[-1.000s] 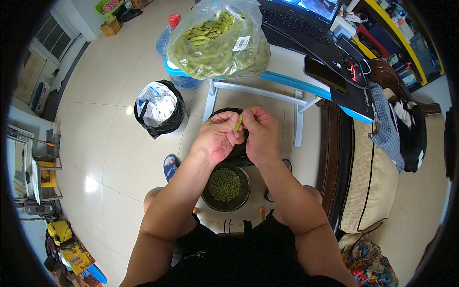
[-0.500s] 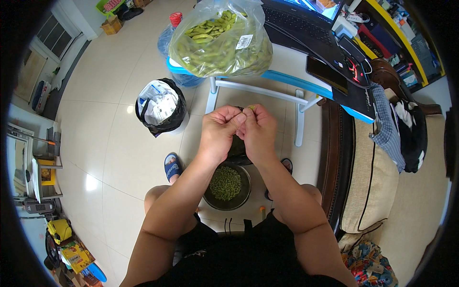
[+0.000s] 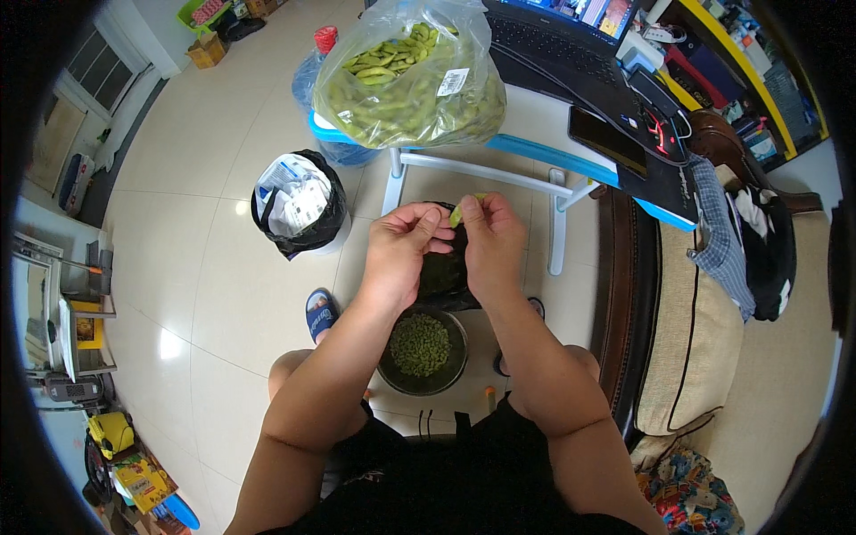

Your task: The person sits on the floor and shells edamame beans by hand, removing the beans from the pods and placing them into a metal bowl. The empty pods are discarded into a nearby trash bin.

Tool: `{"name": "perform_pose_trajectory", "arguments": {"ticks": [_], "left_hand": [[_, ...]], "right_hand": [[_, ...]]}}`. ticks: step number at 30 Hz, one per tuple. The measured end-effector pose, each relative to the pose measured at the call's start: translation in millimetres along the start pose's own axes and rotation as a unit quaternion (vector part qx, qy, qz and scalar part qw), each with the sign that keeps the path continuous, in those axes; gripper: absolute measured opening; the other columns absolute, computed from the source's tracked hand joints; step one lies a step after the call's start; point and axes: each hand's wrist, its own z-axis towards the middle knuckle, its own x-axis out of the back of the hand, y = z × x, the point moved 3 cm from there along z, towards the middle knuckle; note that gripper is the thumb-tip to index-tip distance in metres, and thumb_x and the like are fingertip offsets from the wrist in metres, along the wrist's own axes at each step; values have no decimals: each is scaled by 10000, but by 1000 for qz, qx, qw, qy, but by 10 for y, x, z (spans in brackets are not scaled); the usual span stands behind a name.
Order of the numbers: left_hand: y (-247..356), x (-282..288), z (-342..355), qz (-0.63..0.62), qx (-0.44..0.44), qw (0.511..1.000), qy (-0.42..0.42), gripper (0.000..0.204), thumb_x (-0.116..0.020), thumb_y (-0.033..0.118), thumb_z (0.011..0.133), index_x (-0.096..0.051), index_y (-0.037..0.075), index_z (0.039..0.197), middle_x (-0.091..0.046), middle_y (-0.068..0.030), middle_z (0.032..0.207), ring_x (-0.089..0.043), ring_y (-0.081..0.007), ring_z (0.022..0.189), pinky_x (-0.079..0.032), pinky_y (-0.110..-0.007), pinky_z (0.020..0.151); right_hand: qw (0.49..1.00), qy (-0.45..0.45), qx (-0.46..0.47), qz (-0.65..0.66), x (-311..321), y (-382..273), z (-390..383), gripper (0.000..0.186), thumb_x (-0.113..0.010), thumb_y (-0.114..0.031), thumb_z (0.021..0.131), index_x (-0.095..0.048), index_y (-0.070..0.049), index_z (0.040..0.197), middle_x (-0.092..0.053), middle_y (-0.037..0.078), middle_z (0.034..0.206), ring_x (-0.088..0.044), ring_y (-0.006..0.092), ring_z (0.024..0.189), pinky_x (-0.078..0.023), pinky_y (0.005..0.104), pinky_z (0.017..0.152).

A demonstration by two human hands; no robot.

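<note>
- Head view: the right hand (image 3: 496, 241) pinches a slim, yellow-green pod (image 3: 456, 217) between thumb and fingers, its grip narrow and closed on it.
- The left hand (image 3: 394, 254) is just beside it, fingers curled and thumb bent in close to them; whether it grips anything cannot be told.
- The pod sits in the gap between the two hands, above a black plastic bag (image 3: 443, 278) on the floor.
- Nearer the person, between the legs, stands a round, dark-toned metal bowl (image 3: 457, 364) holding a heap of small, shelled green beans (image 3: 419, 345).
- Ahead, a clear plastic bag (image 3: 343, 107) full of green pods (image 3: 392, 58) rests on a white table with a blue edge (image 3: 551, 116).
- To the left of the hands, a waste bin lined with black plastic (image 3: 333, 198) holds white and blue wrappers (image 3: 299, 194).
- Right of the clear bag lie a black laptop (image 3: 544, 43) and a dark, flat phone (image 3: 606, 141).
</note>
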Motion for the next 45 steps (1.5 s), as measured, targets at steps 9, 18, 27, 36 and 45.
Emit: {"name": "perform_pose_trajectory", "arguments": {"ticks": [9,18,27,36,45], "left_hand": [[-49,203,53,-186,98,977,-33,167,-562,93,898,-606,-31,1001,-632,-102,866,-598,-182,771,-484,-289,740],[-58,233,53,-188,119,973,-69,178,-529,95,916,-586,-56,989,-633,-144,933,-619,-224,840,-510,-348,803],[67,136,-42,-59,82,993,-56,182,-561,106,908,-605,-57,976,-647,-131,874,-629,-200,728,-537,-318,709],[-164,393,-151,279,88,938,-187,168,-607,-76,628,-657,-42,785,-622,-103,678,-577,-153,587,-500,-276,564],[-1140,574,-664,765,21,564,-312,55,-583,29,660,-618,-8,639,-636,-198,734,-634,-344,739,-512,-423,646]], "right_hand": [[981,-90,-25,-170,-61,-96,-90,93,-553,-105,912,-547,-16,884,-544,3,679,-529,85,568,-424,213,514],[966,-126,83,-212,-79,-160,-122,88,-572,-99,888,-552,-15,869,-596,49,714,-552,97,657,-462,246,606],[965,-172,66,-184,-5,-151,-76,133,-559,-139,860,-548,-6,859,-598,156,713,-597,274,629,-463,347,602],[973,-164,-27,-158,172,-8,71,130,-580,-120,876,-550,-41,777,-451,-53,631,-397,42,538,-339,206,493],[905,-149,1,-399,117,114,153,320,-610,-258,851,-557,43,758,-540,122,618,-436,184,553,-387,377,540]]}}
